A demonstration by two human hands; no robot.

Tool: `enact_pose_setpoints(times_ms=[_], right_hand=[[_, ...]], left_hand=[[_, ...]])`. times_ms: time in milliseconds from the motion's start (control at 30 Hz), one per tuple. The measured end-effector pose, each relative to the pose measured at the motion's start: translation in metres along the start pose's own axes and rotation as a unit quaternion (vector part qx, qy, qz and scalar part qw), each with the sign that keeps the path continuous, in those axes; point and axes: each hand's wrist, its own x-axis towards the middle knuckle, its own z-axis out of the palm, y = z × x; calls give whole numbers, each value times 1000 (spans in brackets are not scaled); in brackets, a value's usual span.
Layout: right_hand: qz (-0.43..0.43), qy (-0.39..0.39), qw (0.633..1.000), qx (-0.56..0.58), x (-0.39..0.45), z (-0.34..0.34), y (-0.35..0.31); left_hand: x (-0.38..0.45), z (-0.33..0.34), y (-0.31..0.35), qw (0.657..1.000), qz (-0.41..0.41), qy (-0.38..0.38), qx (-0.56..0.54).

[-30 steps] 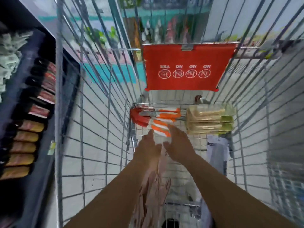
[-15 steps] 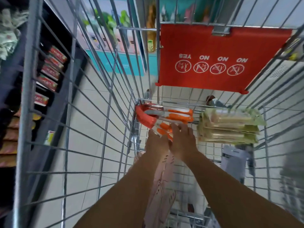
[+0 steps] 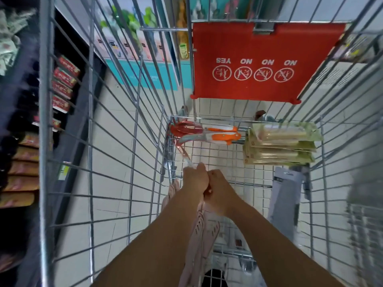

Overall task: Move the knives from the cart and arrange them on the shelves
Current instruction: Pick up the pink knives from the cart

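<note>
Inside the wire cart [image 3: 132,154], packaged knives [image 3: 209,134] with orange and white handles lie stacked at the far left corner of the floor. My left hand [image 3: 194,179] and my right hand [image 3: 220,186] are pressed together nearer to me, both curled round one packaged knife [image 3: 185,156]. Its clear, reddish blade end sticks out beyond my left hand towards the stack. The rest of that pack is hidden by my fingers.
A pile of green and beige packs [image 3: 279,146] sits at the far right of the cart floor, a grey pack [image 3: 285,195] nearer. Pink items [image 3: 200,235] lie under my forearms. A red flap [image 3: 265,61] hangs ahead. Shelves [image 3: 31,112] with red packets [image 3: 64,79] stand left.
My hands reached the knife stack, closed on one packaged knife and drew it back towards me. The stack at the far corner looks smaller.
</note>
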Motion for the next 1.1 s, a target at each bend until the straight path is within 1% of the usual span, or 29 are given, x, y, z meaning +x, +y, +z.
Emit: enact_pose_setpoints(times_ms=[67, 100, 167, 233, 267, 300, 367, 433, 533, 567, 667, 700, 767, 800, 933, 1033, 1100], right_hand=[[11, 15, 998, 52, -24, 3, 3], [27, 35, 998, 55, -37, 3, 5], [80, 119, 988, 60, -64, 4, 17], [144, 212, 966, 34, -89, 6, 35], [189, 238, 953, 17, -100, 10, 47], [242, 245, 939, -4, -111, 13, 56], [327, 254, 909, -43, -131, 23, 71], [379, 262, 886, -46, -145, 36, 80], [443, 227, 867, -23, -157, 56, 82], [446, 229, 865, -30, -159, 60, 82], [413, 269, 867, -67, -161, 63, 79], [405, 277, 870, -51, -161, 62, 76], [398, 294, 869, 24, -158, 59, 67], [395, 297, 868, 44, -156, 59, 65], [406, 271, 872, 27, -159, 63, 54], [387, 296, 868, 98, -169, 62, 37], [366, 302, 872, 124, -178, 59, 26]], left_hand=[[-8, -2, -13, 1000, -3, 7, 2], [-16, -1, -18, 1000, 2, 11, 17], [-28, 1, -33, 997, 22, 28, 65], [-46, 0, -45, 994, 36, 33, 99], [-55, 0, -51, 991, 47, 35, 120], [-64, 1, -57, 988, 56, 30, 139], [-76, 3, -70, 990, 60, 14, 131], [-83, 5, -84, 991, 52, 10, 120], [-83, 7, -103, 992, 61, 10, 111], [-84, 6, -105, 992, 67, 8, 111], [-88, 2, -107, 991, 87, 16, 105], [-89, 0, -107, 989, 99, 20, 107], [-91, -5, -107, 987, 110, 21, 118], [-94, -9, -108, 986, 112, 22, 123], [-102, -22, -117, 981, 124, 19, 150], [-115, -32, -120, 975, 139, -2, 175], [-133, -40, -116, 971, 150, -8, 184]])
